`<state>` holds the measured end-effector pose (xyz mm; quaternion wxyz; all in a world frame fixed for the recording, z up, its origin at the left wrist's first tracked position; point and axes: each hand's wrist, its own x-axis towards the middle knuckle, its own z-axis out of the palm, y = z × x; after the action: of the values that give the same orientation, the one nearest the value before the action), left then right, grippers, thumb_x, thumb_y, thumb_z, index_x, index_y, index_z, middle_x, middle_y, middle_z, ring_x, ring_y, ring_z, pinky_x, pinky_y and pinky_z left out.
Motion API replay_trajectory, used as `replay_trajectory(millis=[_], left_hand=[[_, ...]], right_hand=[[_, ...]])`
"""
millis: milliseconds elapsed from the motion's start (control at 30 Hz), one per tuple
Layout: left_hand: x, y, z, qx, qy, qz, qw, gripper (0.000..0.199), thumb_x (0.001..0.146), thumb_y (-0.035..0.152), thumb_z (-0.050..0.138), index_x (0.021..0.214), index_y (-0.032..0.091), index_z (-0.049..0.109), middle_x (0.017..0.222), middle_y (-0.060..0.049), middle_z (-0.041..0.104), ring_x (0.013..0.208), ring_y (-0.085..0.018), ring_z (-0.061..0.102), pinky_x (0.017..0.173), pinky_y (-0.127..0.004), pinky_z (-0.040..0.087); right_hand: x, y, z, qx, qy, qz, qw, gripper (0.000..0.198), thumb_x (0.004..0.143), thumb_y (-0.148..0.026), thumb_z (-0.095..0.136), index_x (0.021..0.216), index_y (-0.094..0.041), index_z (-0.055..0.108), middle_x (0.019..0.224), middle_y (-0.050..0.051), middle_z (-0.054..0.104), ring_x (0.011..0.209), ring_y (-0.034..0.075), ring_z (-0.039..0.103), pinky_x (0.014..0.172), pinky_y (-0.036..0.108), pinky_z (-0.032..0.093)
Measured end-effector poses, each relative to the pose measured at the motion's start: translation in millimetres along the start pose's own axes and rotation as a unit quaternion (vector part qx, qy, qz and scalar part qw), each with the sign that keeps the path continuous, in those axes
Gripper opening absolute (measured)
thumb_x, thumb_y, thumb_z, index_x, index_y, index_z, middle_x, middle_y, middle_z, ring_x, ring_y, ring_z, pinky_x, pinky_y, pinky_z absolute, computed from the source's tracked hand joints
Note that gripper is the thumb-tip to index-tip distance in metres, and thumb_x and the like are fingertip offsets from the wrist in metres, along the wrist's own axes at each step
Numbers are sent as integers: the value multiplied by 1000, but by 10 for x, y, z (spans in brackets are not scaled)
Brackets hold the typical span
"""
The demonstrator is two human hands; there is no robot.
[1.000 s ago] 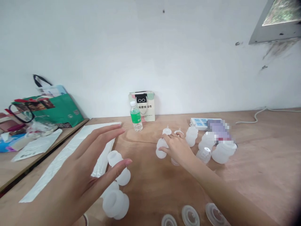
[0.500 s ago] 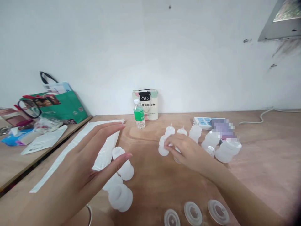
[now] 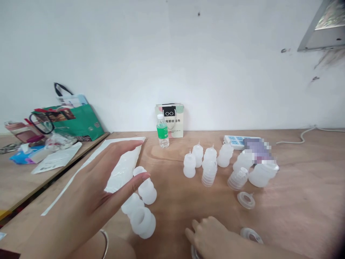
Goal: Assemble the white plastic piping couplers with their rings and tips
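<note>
My left hand (image 3: 99,187) is held up at the left, empty, its thumb and fingers spread wide. Just beyond the thumb, several frosted white bottles (image 3: 145,221) stand on the table in a cluster, with open mouths. At the near edge my right hand (image 3: 210,233) reaches low, fingers bent down over a clear ring-shaped lid (image 3: 194,253). The hand covers most of that lid, and its thumb is hidden. Another clear lid (image 3: 252,235) lies partly behind the wrist, and one more lid (image 3: 245,200) with a small spout lies farther back.
Several frosted bottles topped with pointed spouts (image 3: 189,166) stand right of centre. Behind them are a stack of clear lids (image 3: 237,180) and a power strip (image 3: 234,142). A water bottle (image 3: 162,133), paper bag (image 3: 179,124), white plastic sheet (image 3: 121,172) and green bag (image 3: 88,122) are farther back.
My right hand has left the spouted bottle at the centre and come down toward me to the lids. That bottle now stands on its own. My left hand keeps its open pose.
</note>
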<state>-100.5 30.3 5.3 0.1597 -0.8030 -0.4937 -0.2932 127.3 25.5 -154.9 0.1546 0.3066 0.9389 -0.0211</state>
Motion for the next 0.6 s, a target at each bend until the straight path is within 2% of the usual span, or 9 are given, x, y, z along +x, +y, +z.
replay_trajectory(millis=[100,200,267,367,433,500,600], left_hand=[[-11,-15,4,-1,-4,-9,1000,44,89,50,51,128,30,47,120,1,62,105,-20,62,82,-27,55],[-27,-26,-14,-6,4,-16,1000,44,88,52,51,127,31,49,121,2,62,106,-21,63,83,-29,55],[-34,-36,-29,-3,12,-5,1000,44,88,50,53,127,31,49,119,2,63,104,-20,63,82,-27,55],[-46,-55,-42,-11,4,-2,1000,45,88,50,54,128,30,49,118,1,64,102,-19,65,68,-22,57],[-64,-73,-46,-23,2,-14,1000,46,87,51,54,128,30,49,118,2,64,103,-19,65,58,-18,56],[-87,-92,-48,-25,2,-20,999,46,86,51,55,128,31,49,119,2,64,105,-20,64,51,-17,54],[-110,-91,-54,-21,-3,-25,999,46,87,51,55,128,32,49,122,2,63,110,-21,63,54,-19,56]], right_hand=[[-67,101,-140,28,18,-16,999,18,78,-12,60,95,-15,65,80,8,74,63,24,70,41,29,27],[-58,288,-481,146,105,-1,984,26,72,-32,67,94,-19,59,81,4,72,61,23,67,45,28,30],[32,402,-760,216,182,16,959,26,74,-26,65,97,-20,56,90,4,70,68,21,66,51,28,36],[277,486,-1096,282,269,-43,920,24,80,-21,60,104,-23,56,97,1,66,83,18,63,66,27,43],[476,487,-1207,301,263,-74,914,26,82,-23,60,107,-24,57,99,1,63,86,18,61,69,27,44],[671,469,-1231,304,225,-87,922,29,79,-24,62,108,-25,60,94,1,62,82,19,60,65,28,43],[906,439,-1185,317,192,-106,923,33,70,-18,70,101,-24,64,87,0,62,78,19,59,62,28,41]])
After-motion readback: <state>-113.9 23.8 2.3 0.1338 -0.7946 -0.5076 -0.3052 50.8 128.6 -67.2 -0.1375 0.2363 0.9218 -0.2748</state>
